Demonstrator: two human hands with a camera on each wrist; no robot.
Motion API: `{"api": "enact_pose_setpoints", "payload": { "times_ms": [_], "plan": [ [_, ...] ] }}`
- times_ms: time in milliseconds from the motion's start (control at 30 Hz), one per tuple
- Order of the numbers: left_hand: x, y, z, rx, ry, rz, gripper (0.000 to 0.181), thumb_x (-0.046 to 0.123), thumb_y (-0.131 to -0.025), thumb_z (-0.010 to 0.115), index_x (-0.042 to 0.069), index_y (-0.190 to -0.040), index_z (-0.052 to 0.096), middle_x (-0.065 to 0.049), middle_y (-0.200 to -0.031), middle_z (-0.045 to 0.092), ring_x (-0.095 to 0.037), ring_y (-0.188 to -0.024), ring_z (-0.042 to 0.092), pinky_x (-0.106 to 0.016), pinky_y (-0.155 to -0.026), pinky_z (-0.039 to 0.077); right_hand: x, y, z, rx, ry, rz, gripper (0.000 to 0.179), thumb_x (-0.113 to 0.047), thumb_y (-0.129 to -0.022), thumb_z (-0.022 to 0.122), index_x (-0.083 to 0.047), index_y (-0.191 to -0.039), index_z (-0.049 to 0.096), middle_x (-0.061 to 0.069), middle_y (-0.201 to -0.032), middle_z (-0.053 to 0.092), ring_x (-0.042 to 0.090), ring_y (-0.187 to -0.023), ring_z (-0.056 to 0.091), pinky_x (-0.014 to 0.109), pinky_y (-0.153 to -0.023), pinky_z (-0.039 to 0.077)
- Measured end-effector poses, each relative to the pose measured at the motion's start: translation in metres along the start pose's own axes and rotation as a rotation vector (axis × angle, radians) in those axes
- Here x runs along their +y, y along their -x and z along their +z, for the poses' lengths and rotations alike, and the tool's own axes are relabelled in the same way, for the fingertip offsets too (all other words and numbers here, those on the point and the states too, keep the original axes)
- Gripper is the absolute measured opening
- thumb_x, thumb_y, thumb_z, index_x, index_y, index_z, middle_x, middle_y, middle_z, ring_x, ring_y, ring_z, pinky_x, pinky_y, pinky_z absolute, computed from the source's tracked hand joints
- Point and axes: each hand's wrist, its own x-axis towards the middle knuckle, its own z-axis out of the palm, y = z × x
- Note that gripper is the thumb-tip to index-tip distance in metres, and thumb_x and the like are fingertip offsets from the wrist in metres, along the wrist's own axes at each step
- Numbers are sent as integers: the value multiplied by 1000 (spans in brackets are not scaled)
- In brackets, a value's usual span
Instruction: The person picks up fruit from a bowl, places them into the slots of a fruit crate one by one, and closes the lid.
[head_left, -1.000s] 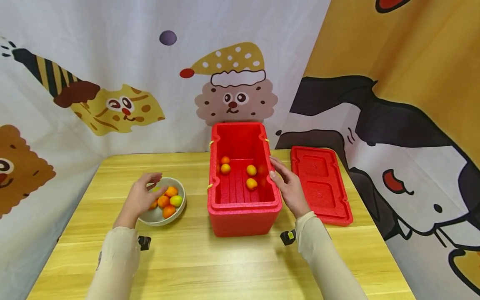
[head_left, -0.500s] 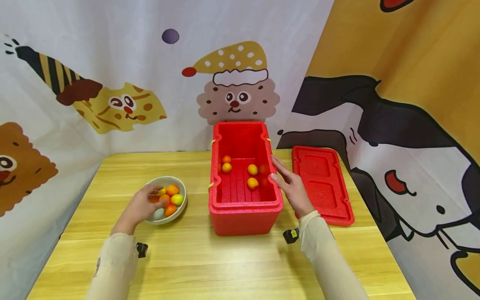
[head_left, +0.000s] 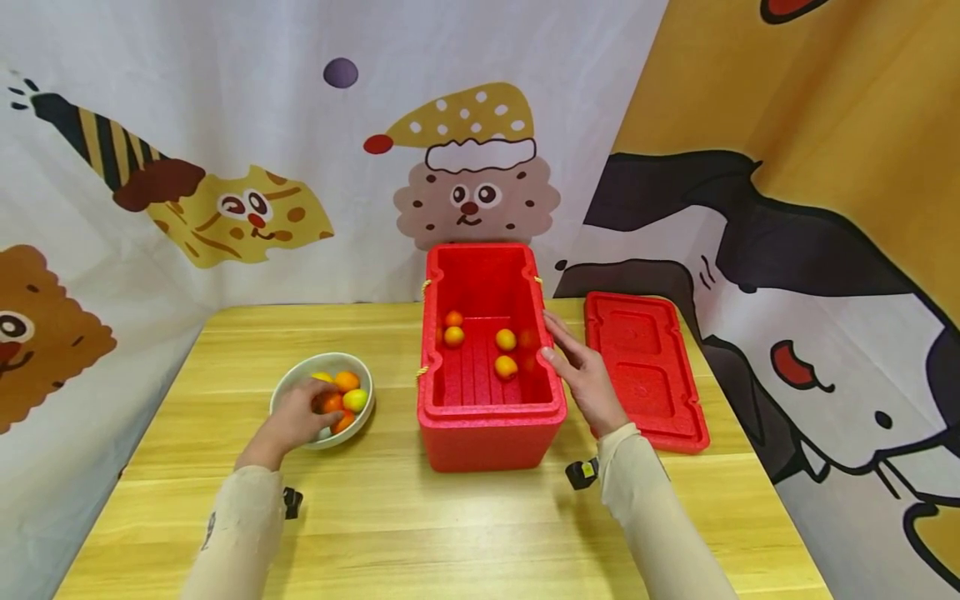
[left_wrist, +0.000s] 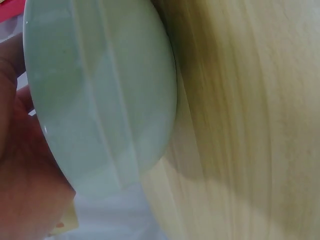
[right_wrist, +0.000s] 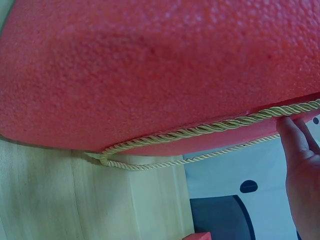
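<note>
The left hand point(head_left: 296, 421) reaches into the bowl point(head_left: 288, 385), its grip curled round an orange fruit point(head_left: 331, 402), one of about five there; small, round and smooth, it looks light, apt to roll, best cupped all round. The right hand point(head_left: 587, 379) rests flat-fingered on the box point(head_left: 487, 433) rim. Four fruits lie inside. One lid point(head_left: 643, 367) lies beyond on the surface point(head_left: 420, 525).

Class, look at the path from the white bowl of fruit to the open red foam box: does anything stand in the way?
Nothing visible does. Bare wooden table separates the white bowl of small orange and yellow fruit from the open red foam box. The red lid lies beyond the box. The left hand already reaches into the bowl.
</note>
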Motion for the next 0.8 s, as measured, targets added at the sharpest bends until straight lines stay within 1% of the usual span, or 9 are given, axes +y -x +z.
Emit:
{"api": "enact_pose_setpoints", "payload": {
  "times_ms": [67,167,300,400,467,567,633,700,800],
  "plan": [
    [1,0,1,-5,21,-9,33,3,-83,74,-10,-111,64,-26,-113,59,-43,-103,55,-56,-93,44,0,0,0,-1,0,-7,53,-19,-100,59,-14,-150,42,-5,-155,34,17,-143,27,34,-99,46],
    [2,0,3,-10,22,-16,31,-5,-81,68,-11,-111,64,-28,-116,56,-45,-108,52,-58,-96,42,0,0,0,-3,1,-12,53,-18,-100,59,-13,-150,42,-4,-156,34,18,-143,27,34,-99,47],
    [2,-1,5,-5,-35,-12,33,-10,-78,64,-12,-111,64,-28,-115,56,-46,-109,52,-59,-98,41,0,0,0,-2,-5,-8,53,-19,-100,59,-14,-150,42,-5,-155,34,17,-143,27,34,-99,47],
    [2,-3,5,4,-82,-8,30,-10,-79,65,-11,-110,65,-28,-113,57,-47,-108,52,-59,-97,41,5,-1,-1,0,-7,-14,53,-20,-100,59,-17,-150,43,-6,-155,34,16,-143,27,34,-100,46],
    [2,-3,6,11,-105,-9,28,-8,-81,66,-10,-109,65,-28,-112,58,-47,-108,53,-59,-98,41,13,-3,-3,3,-9,-22,52,-22,-100,60,-21,-149,45,-7,-155,34,15,-143,27,34,-100,46],
    [2,-4,8,26,-135,-13,24,-6,-84,67,-10,-108,65,-26,-108,59,-47,-104,55,-58,-95,43,26,-7,-6,7,-5,-38,50,-26,-99,60,-28,-148,47,-10,-154,35,13,-142,27,33,-98,47],
    [3,-5,9,35,-154,-16,22,-4,-85,67,-11,-106,64,-25,-105,59,-46,-100,56,-58,-92,45,30,-9,-7,11,-7,-42,50,-27,-99,61,-30,-147,48,-11,-153,35,12,-142,27,34,-98,47],
    [5,-5,9,40,-170,-26,22,-3,-86,67,-11,-105,64,-24,-102,59,-44,-96,57,-57,-90,46,31,-9,-7,9,-2,-43,50,-26,-99,60,-30,-147,47,-10,-154,35,13,-142,27,34,-99,47],
    [9,-7,8,28,-194,-44,20,-1,-86,66,-11,-104,64,-22,-99,58,-42,-91,58,-56,-87,48,30,-8,-6,2,-9,-40,51,-23,-100,59,-26,-149,46,-9,-155,34,15,-143,27,34,-99,46]
  ]
}}
